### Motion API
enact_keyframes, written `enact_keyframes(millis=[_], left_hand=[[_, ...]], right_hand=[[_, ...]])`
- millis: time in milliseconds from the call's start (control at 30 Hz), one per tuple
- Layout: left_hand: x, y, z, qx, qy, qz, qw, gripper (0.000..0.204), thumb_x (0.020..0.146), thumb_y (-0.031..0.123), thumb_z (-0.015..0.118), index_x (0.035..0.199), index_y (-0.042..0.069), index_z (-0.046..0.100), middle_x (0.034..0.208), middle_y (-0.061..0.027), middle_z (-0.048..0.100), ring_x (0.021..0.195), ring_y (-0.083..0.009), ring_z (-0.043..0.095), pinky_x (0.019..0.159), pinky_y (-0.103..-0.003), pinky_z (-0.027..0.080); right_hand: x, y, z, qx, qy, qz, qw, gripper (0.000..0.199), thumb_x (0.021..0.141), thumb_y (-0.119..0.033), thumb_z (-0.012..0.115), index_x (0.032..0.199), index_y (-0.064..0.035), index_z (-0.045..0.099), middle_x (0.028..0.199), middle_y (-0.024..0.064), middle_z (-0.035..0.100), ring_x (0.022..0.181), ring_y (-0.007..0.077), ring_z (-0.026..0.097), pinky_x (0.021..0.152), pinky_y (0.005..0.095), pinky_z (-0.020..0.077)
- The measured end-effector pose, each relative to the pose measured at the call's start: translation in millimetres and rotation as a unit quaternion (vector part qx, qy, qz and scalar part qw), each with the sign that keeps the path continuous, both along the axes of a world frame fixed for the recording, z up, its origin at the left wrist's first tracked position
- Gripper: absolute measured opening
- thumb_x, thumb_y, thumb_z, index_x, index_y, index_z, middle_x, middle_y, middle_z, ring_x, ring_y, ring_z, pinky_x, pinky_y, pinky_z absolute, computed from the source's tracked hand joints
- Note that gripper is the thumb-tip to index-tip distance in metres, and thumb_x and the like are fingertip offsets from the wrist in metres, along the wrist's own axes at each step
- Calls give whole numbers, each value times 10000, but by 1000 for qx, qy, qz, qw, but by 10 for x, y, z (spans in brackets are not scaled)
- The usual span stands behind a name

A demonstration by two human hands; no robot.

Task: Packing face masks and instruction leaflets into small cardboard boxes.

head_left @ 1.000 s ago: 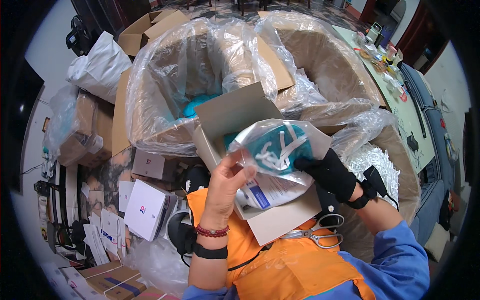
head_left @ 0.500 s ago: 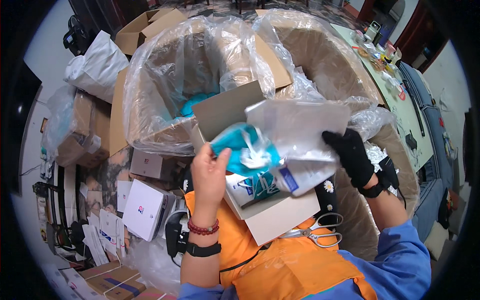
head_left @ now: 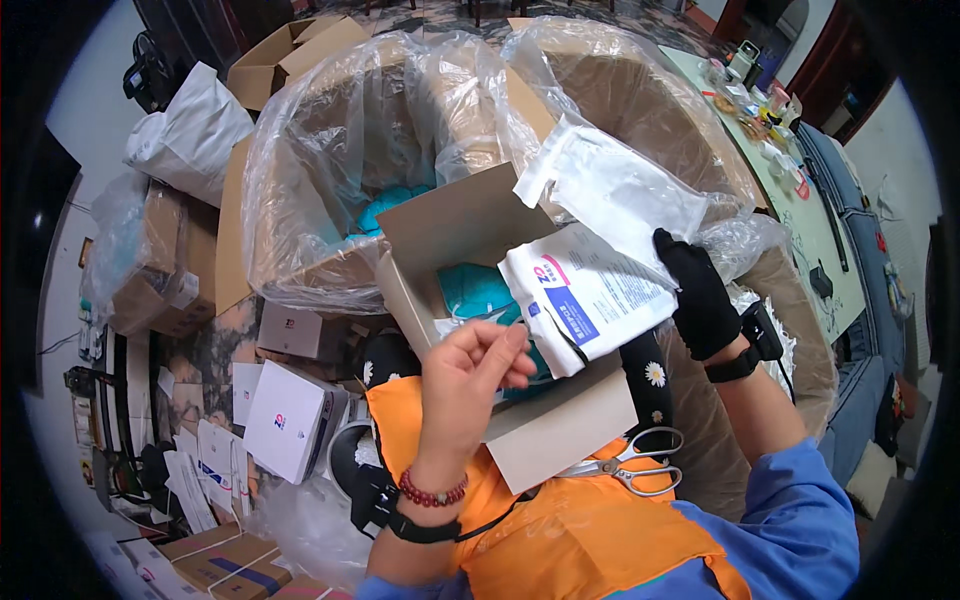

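My right hand (head_left: 697, 295), in a black glove, grips white plastic packets at their right edge. The lower packet (head_left: 585, 295) has blue and pink print; a plain, flattened, shiny packet (head_left: 620, 195) lies over it, pointing up and away. My bare left hand (head_left: 475, 365) is half curled beside the lower packet's left end, thumb and fingers slightly apart, with nothing visible in it. Beneath them an open cardboard box (head_left: 560, 420) rests on my lap. A teal face mask (head_left: 472, 290) lies inside, its white straps partly showing; the packet and my left hand hide part of the contents.
Large plastic-lined cartons stand ahead, the left carton (head_left: 315, 180) with teal items at its bottom. Scissors (head_left: 630, 465) lie on my orange apron (head_left: 560, 540). White boxes (head_left: 290, 420) are at the left; a cluttered table (head_left: 745, 120) stands at the right.
The teal face mask has left my left hand and lies in the box. My left hand has moved right and nearer to me. The packets have tilted, so the printed side shows more.
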State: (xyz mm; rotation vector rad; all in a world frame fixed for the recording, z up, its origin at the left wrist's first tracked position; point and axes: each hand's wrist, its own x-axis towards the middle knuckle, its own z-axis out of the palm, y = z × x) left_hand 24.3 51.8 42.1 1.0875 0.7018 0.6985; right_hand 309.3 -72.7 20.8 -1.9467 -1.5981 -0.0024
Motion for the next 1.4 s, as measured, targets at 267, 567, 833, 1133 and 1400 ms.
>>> enact_keyframes(millis=[267, 567, 833, 1133, 1400], left_hand=[[109, -209, -95, 120, 85, 0, 989, 166, 897, 47, 679, 1047, -21, 675, 930, -53, 700, 714, -62, 637, 615, -168, 494], [199, -204, -252, 106, 31, 103, 988, 133, 874, -20, 659, 986, -4, 588, 1009, -69, 676, 741, -78, 652, 639, -200, 522], [211, -147, -374, 447, 151, 86, 877, 527, 853, 34, 715, 1334, -13, 504, 1038, -117, 693, 771, -127, 687, 648, -218, 532], [284, -119, -242, 63, 76, -1, 995, 549, 930, 95, 610, 1410, 24, 352, 1070, -102, 691, 730, -106, 681, 524, -165, 487], [276, -95, -400, -37, -40, -10, 998, 499, 875, -43, 606, 1321, 26, 393, 942, -73, 673, 618, -27, 567, 431, -151, 392]], right_hand=[[-272, 89, 22, 10, 43, 21, 999, 455, 877, -25, 618, 1320, 30, 531, 1230, 215, 604, 1135, 333, 572, 1000, 382, 440], [-468, 250, -196, 26, 477, -86, 874, 268, 980, -247, 575, 1135, -35, 629, 1065, 61, 647, 981, 112, 616, 850, 283, 502], [-594, 153, -86, 4, 590, -68, 804, 232, 982, -278, 568, 1055, -75, 652, 884, 16, 657, 812, 98, 631, 700, 248, 490], [-645, 186, -84, -17, 645, -90, 758, 269, 966, -284, 602, 946, -27, 681, 835, 19, 670, 748, 84, 617, 666, 252, 482], [-417, 194, -179, 35, 424, -86, 901, 302, 947, -220, 596, 1030, 55, 690, 935, 151, 728, 841, 191, 686, 753, 309, 520]])
